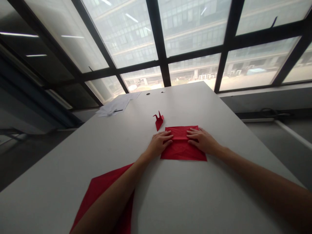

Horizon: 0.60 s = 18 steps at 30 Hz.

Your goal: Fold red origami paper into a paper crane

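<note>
A folded red paper sheet [182,148] lies flat on the white table [219,195] in front of me. My left hand [159,143] presses on its left edge with fingers spread flat. My right hand [202,139] presses on its right side, fingers pointing left along a fold near the top. Just beyond the sheet stands a small red paper crane [159,120]. Under my left forearm lies another red paper sheet [102,191], partly hidden by the arm.
White papers [114,107] with a dark pen lie at the table's far left corner. Two small dark dots [148,93] sit near the far edge. Large windows with dark frames stand behind the table.
</note>
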Each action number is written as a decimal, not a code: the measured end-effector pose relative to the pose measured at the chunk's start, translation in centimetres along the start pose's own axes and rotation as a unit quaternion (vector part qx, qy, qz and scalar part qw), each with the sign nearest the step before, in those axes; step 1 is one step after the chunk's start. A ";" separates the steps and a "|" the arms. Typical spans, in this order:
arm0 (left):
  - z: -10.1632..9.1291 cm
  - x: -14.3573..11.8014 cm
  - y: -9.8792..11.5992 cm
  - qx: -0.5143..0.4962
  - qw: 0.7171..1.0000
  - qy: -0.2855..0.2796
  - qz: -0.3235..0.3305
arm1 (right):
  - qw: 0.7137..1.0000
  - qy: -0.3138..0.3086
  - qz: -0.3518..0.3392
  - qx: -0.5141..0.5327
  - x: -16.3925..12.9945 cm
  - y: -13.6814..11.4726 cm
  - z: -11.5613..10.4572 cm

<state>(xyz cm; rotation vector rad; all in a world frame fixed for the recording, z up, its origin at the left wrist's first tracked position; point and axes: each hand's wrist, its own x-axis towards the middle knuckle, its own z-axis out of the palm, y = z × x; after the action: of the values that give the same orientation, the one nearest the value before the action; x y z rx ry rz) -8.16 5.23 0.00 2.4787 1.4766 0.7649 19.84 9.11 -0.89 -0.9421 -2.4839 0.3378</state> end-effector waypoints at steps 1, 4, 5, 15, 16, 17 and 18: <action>0.1 0.0 -0.1 -0.009 1.000 0.009 -0.001 | 1.000 0.000 -0.001 -0.002 0.0 0.0 0.0; 0.1 0.0 -0.3 -0.033 0.999 0.040 -0.010 | 1.000 0.005 -0.006 -0.004 0.0 0.0 0.0; 0.1 0.0 -0.3 -0.038 0.998 0.050 -0.014 | 1.000 0.008 -0.005 -0.004 -0.1 0.0 0.0; 0.2 -0.1 -0.6 -0.086 0.992 0.077 -0.047 | 0.999 -0.006 0.026 -0.031 -0.4 0.3 0.7; 0.2 -0.1 -0.6 -0.094 0.991 0.078 -0.046 | 0.999 0.007 0.027 -0.024 -0.4 0.4 0.7; 0.2 -0.1 -0.5 -0.101 0.991 0.081 -0.045 | 0.999 0.026 0.028 -0.016 -0.4 0.4 0.5; 0.1 -0.1 -0.4 -0.108 0.989 0.086 -0.044 | 0.998 0.048 0.031 -0.007 -0.3 0.5 0.4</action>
<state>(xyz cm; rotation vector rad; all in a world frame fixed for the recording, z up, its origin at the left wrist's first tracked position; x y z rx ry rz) -8.49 5.36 -0.35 2.2207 1.4588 1.0815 20.14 9.22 -1.52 -1.0174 -2.3776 0.2896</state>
